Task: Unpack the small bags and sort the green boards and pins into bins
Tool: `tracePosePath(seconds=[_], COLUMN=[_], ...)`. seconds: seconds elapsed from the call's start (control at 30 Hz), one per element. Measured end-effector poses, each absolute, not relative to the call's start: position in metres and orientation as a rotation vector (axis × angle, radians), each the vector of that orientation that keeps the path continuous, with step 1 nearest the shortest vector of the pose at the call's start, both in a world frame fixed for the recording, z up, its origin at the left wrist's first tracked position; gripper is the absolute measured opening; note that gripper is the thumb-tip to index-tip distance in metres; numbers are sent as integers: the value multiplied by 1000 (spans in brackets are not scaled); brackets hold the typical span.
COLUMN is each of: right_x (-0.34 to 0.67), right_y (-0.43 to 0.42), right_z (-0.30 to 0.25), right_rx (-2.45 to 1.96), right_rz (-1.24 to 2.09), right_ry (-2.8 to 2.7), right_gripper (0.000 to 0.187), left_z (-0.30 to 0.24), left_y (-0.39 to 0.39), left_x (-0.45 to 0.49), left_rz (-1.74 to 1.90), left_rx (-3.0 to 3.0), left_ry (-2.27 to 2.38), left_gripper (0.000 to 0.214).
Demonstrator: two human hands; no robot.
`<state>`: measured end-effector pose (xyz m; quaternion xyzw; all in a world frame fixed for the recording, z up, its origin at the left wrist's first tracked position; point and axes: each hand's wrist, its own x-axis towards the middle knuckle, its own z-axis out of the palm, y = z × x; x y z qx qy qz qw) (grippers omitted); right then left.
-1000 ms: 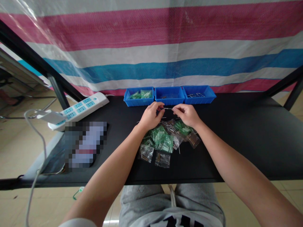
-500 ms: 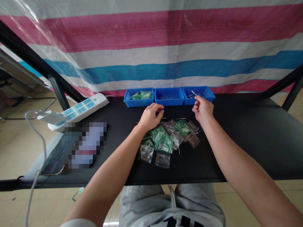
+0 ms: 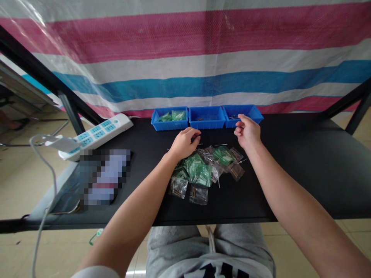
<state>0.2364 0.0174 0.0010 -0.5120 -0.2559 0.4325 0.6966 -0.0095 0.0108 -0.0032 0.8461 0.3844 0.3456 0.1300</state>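
My left hand [image 3: 183,143] rests on the black table [image 3: 304,166] behind a pile of small clear bags [image 3: 203,170] with green and brown parts. Its fingers are pinched together, and what they hold is too small to make out. My right hand [image 3: 247,131] hovers at the front edge of the right blue bin [image 3: 256,112], fingers curled. No pin shows in it. Thin metal pins [image 3: 234,117] lie in that bin. A loose pin [image 3: 220,144] lies on the table between my hands.
A middle blue bin [image 3: 206,124] and a left blue bin [image 3: 169,124] holding green bags stand in a row by the striped tarp. A white power strip [image 3: 98,131] and a blurred flat object [image 3: 101,177] lie at the left. Black frame bars rise at both sides.
My hands were together holding a thin pin. My right hand carried it to the right bin, where the pin stuck up from its fingers; now it no longer shows. My left hand stayed.
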Motion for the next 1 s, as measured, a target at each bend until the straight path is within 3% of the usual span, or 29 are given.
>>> tracePosePath(seconds=[0.27, 0.5, 1.0], right_x=[226, 219, 207], right_y=[13, 3, -5], right_z=[-2, -6, -13], right_rx=[-1204, -1319, -1353], right_rz=[880, 622, 489], right_ry=[-848, -1495, -2018], right_gripper=[19, 22, 17], left_z=[-4, -4, -8], left_y=[11, 14, 18], left_x=[-10, -11, -12], left_rz=[1005, 954, 554], left_rx=[2482, 2456, 2568], left_ry=[1134, 1235, 1217], left_gripper=[23, 22, 13])
